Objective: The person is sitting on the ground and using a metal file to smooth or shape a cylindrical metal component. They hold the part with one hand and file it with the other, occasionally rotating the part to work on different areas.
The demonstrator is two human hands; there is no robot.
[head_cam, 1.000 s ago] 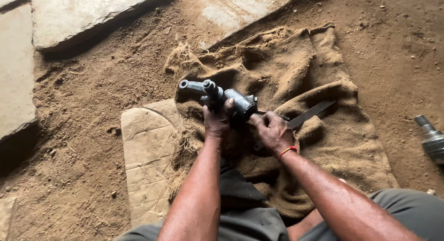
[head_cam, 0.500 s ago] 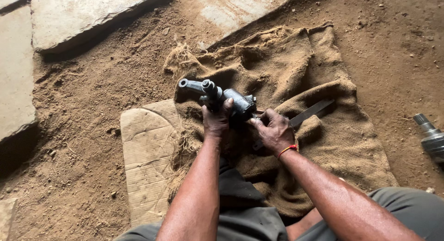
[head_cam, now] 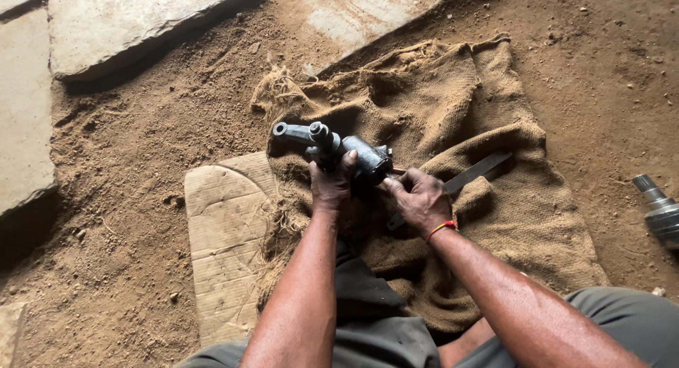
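Both hands work one part: our left hand (head_cam: 331, 186) is clenched around the dark metal casting (head_cam: 339, 150), our right hand (head_cam: 422, 198) pinches a flat steel bar (head_cam: 475, 173) at its end. Casting sits mid-sackcloth (head_cam: 495, 106), over the wooden board's (head_cam: 223, 226) right edge; we should probably brace it firmly.

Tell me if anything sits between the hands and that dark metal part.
Nothing visible does. The left hand already grips the dark metal part, and the right hand touches its near end, above the burlap sack.
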